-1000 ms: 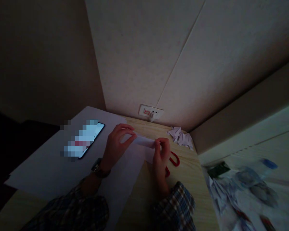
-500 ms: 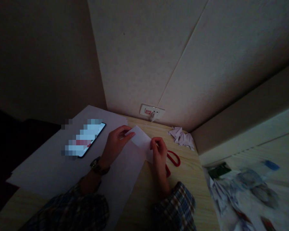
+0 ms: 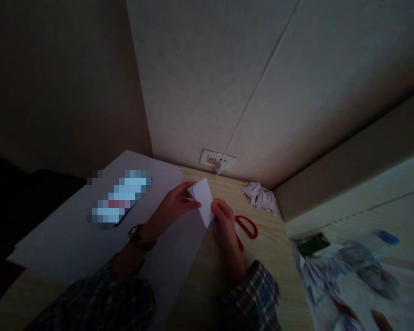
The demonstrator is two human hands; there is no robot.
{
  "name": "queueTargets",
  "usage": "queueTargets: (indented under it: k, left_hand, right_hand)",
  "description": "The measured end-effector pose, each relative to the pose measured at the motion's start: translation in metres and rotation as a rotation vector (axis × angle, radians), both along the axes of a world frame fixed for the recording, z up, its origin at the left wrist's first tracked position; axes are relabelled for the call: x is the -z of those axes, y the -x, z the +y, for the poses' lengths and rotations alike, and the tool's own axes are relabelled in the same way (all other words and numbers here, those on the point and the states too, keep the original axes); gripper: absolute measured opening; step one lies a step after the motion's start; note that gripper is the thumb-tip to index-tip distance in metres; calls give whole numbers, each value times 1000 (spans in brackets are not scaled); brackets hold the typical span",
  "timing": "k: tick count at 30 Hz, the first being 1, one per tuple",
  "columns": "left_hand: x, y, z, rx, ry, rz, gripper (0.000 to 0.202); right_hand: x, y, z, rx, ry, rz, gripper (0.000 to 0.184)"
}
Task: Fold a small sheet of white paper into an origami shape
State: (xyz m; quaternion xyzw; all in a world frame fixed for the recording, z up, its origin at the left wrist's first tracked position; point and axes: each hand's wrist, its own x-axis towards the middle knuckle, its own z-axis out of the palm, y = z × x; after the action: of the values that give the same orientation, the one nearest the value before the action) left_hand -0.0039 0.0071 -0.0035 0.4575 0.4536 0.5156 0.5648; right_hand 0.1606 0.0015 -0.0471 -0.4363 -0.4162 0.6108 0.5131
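A small white folded paper (image 3: 203, 198) is held upright above the wooden desk (image 3: 262, 257), between both hands. My left hand (image 3: 174, 208) pinches its left edge with fingers and thumb. My right hand (image 3: 223, 221) grips its lower right corner, fingers curled. A watch sits on my left wrist. Under my left arm lies a large white sheet (image 3: 83, 234). Red-handled scissors (image 3: 245, 228) lie on the desk just right of my right hand.
A phone (image 3: 119, 202) with a lit screen rests on the large sheet at left. A pile of small folded paper pieces (image 3: 260, 196) sits in the desk's back corner by the wall. A wall socket (image 3: 216, 161) is behind the hands. Cluttered papers (image 3: 345, 276) lie at lower right.
The small paper went from a long flat strip to a shorter, narrower piece turned upright. My hands have come closer together.
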Motion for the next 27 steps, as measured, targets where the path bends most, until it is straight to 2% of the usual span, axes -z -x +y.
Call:
queueTargets:
  k: [4, 7, 14, 21, 27]
  left_hand:
    - [4, 0, 2, 64, -41, -76, 68]
    - [3, 0, 2, 109, -42, -124, 68]
    - [5, 2, 5, 16, -26, -105, 57]
    - [8, 0, 7, -25, -35, -98, 50]
    - [7, -1, 6, -32, -4, -105, 50]
  right_hand:
    - [6, 0, -1, -94, 31, 59, 27]
    - [6, 0, -1, -114, -4, 2, 26]
    - [-8, 2, -5, 32, -250, -195, 18]
    - [-18, 7, -9, -93, -318, -98, 31]
    - [-17, 10, -9, -105, -282, -59, 23]
